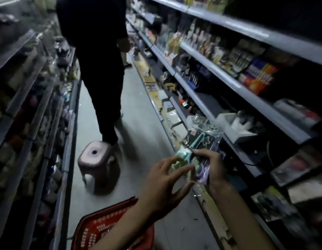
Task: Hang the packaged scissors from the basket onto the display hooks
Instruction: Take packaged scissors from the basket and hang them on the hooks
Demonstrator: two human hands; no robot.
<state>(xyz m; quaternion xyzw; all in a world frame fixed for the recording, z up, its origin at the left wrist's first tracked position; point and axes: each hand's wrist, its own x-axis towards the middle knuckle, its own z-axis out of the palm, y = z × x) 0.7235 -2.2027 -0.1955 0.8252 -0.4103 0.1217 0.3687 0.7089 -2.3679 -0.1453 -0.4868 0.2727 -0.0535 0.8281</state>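
Observation:
My right hand (211, 166) grips a bunch of packaged scissors (198, 141) in clear plastic wrappers, with teal and purple handles showing. Their top ends point up toward the shelves on the right. My left hand (166, 181) is just left of the packs, fingers spread and loosely bent, its thumb and fingertips touching the lower edge of the wrappers. The red basket (102, 230) sits on the floor below my left forearm. No display hooks are plainly visible in the dim shelving.
A person in dark clothes (97, 56) stands ahead in the narrow aisle. A pink plastic stool (98, 164) stands on the floor by their foot. Stocked shelves (227, 80) line the right side and more shelves (30, 105) the left.

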